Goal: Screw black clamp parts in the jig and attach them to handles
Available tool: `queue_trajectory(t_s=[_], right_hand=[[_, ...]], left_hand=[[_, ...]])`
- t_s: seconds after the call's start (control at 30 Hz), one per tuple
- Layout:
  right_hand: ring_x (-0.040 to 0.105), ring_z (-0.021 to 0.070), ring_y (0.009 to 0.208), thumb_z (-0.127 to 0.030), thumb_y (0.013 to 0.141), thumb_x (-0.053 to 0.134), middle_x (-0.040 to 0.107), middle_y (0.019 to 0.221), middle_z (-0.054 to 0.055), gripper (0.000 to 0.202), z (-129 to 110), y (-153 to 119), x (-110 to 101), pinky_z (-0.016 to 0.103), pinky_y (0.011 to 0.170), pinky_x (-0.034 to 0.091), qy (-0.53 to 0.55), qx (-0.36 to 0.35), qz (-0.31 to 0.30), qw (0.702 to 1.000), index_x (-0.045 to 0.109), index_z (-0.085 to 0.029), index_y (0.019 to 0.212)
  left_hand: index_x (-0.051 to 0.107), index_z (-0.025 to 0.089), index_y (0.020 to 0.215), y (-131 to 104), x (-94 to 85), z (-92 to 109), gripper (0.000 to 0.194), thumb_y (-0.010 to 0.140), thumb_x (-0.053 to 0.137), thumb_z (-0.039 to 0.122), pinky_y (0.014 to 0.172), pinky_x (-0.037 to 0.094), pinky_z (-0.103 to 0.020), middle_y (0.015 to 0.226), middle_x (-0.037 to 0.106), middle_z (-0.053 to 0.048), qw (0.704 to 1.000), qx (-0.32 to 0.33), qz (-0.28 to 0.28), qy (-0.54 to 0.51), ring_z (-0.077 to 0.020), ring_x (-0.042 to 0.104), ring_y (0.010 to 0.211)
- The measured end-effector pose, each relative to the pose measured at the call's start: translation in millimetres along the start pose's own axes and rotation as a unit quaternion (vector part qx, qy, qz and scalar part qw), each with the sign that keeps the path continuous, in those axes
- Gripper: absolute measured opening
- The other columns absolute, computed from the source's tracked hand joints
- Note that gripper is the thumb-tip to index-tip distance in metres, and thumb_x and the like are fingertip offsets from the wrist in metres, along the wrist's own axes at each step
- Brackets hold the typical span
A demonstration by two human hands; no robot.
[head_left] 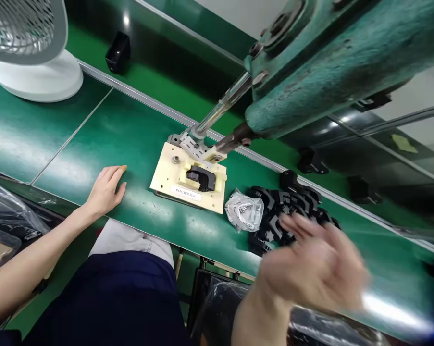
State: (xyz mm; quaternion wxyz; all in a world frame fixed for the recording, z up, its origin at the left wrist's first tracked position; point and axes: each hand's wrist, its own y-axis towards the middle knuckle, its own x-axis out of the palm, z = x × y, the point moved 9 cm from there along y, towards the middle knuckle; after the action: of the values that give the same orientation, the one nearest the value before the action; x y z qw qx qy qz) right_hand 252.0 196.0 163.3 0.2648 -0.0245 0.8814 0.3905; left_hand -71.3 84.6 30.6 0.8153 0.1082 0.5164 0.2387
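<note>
Resting on the green bench top [144,163], my left hand [105,191] lies with its fingers stretched out and holds nothing. My right hand [314,262] is smeared by motion above the bench's right part, close to a pile of black plastic parts [274,211]; whether it holds anything does not show. Between the hands sits a cream fixture plate [166,175] with a printed label. A black curved plastic part [206,179] lies in its nest. Beside the plate, a clear plastic bag [244,211] of small, indistinct contents touches the pile.
A green press arm [332,77] reaches over the bench from the upper right, its metal rod [222,105] meeting the fixture's back. A white fan [40,79] stands at the far left. Plastic-lined bins [220,307] sit below the front edge. Black parts [118,52] lie beyond the rail.
</note>
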Motion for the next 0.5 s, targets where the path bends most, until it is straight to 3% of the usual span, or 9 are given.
queue_trajectory(t_s=[0.07, 0.13, 0.2, 0.37, 0.43, 0.5], right_hand=[[0.066, 0.0284, 0.103, -0.033, 0.089, 0.054, 0.067, 0.115, 0.009, 0.041, 18.0, 16.7, 38.5, 0.051, 0.089, 0.056, -0.045, 0.007, -0.061, 0.997, 0.057, -0.023, 0.129], [0.062, 0.0296, 0.112, -0.039, 0.084, 0.063, 0.065, 0.121, 0.012, 0.044, 34.3, 19.9, 84.7, 0.049, 0.096, 0.053, -0.085, 0.005, -0.177, 0.98, 0.062, -0.019, 0.123], [0.058, 0.029, 0.119, -0.041, 0.083, 0.064, 0.062, 0.127, 0.013, 0.046, 43.7, 17.7, 111.2, 0.049, 0.1, 0.05, -0.094, -0.011, -0.236, 0.967, 0.061, -0.017, 0.123], [0.062, 0.0268, 0.111, -0.042, 0.081, 0.067, 0.066, 0.118, 0.011, 0.044, 42.6, 26.5, 114.7, 0.047, 0.097, 0.052, -0.05, -0.041, -0.242, 0.968, 0.062, -0.02, 0.118], [0.063, 0.0269, 0.107, -0.044, 0.08, 0.069, 0.067, 0.114, 0.011, 0.044, 37.0, 34.6, 111.3, 0.046, 0.093, 0.053, -0.044, -0.055, -0.25, 0.966, 0.063, -0.021, 0.117], [0.062, 0.0269, 0.106, -0.043, 0.08, 0.07, 0.067, 0.114, 0.01, 0.044, 31.6, 43.9, 106.3, 0.046, 0.093, 0.054, -0.038, -0.073, -0.252, 0.964, 0.063, -0.021, 0.118]], left_hand=[[0.051, 0.011, 0.121, 2.2, -0.9, 1.8, 0.035, 0.088, 0.044, 0.016, 0.086, 0.051, -0.046, 0.107, 0.062, -0.016, 1.0, 0.011, -0.002, 0.006, -0.0289, 0.057, 0.099], [0.052, 0.011, 0.12, 3.3, -2.9, 2.0, 0.033, 0.088, 0.044, 0.016, 0.085, 0.051, -0.046, 0.105, 0.063, -0.016, 1.0, 0.019, 0.002, 0.005, -0.0289, 0.058, 0.097], [0.053, 0.012, 0.119, 3.2, -4.6, 0.4, 0.033, 0.087, 0.045, 0.016, 0.086, 0.052, -0.046, 0.104, 0.064, -0.015, 1.0, 0.021, 0.008, 0.0, -0.0288, 0.058, 0.097], [0.056, 0.015, 0.113, 2.6, -13.9, 8.8, 0.027, 0.087, 0.049, 0.015, 0.079, 0.055, -0.04, 0.096, 0.067, -0.011, 0.998, 0.017, 0.04, -0.042, -0.0241, 0.064, 0.087], [0.059, 0.017, 0.107, 0.4, -21.2, 24.9, 0.023, 0.087, 0.05, 0.01, 0.075, 0.056, -0.033, 0.09, 0.068, -0.007, 0.993, 0.008, 0.063, -0.096, -0.019, 0.066, 0.081], [0.062, 0.019, 0.101, -2.7, -21.9, 47.9, 0.022, 0.087, 0.05, 0.006, 0.072, 0.056, -0.027, 0.087, 0.07, -0.004, 0.982, -0.009, 0.051, -0.181, -0.0151, 0.067, 0.078]])
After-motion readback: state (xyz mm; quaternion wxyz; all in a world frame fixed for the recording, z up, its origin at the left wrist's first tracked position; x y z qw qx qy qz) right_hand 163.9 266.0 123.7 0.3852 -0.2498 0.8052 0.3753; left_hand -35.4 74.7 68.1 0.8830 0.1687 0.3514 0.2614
